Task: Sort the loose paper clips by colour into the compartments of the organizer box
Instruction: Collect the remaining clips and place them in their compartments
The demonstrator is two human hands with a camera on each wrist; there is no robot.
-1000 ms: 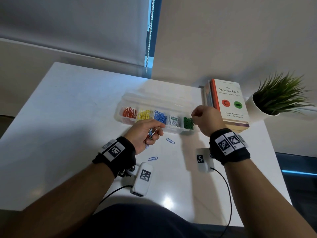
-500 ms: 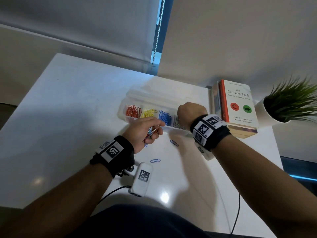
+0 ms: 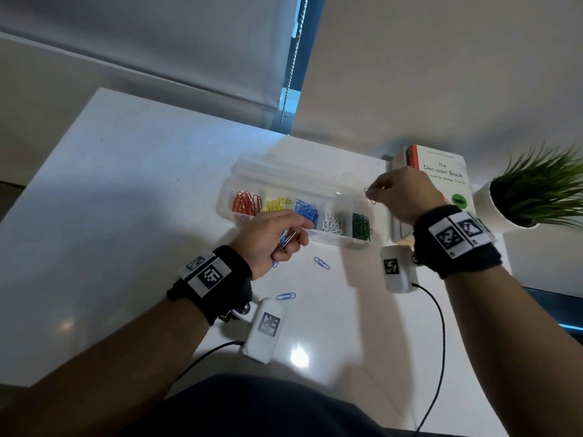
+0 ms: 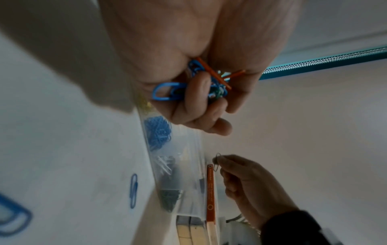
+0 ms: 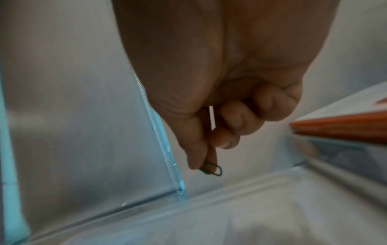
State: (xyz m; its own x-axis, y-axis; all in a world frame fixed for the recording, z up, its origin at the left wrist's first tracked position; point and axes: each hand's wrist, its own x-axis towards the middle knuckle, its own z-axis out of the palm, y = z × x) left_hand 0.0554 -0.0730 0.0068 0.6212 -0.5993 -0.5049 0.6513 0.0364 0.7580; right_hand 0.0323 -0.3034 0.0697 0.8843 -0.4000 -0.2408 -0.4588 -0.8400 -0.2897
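The white table (image 3: pixel 126 216) has lots of open room on its left side. The organizer box (image 3: pixel 328 239) stands open at the far middle. A book (image 3: pixel 441 175) and a potted plant (image 3: pixel 533 187) block the right. Two blue paper clips (image 3: pixel 321 263) (image 3: pixel 285 296) lie loose in front of the box.

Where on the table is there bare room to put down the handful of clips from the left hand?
The white table is bare in a wide patch left of the organizer box and the left hand. It is crowded just in front of the box: two loose blue clips lie there between the wrists, and the book and plant fill the right side.
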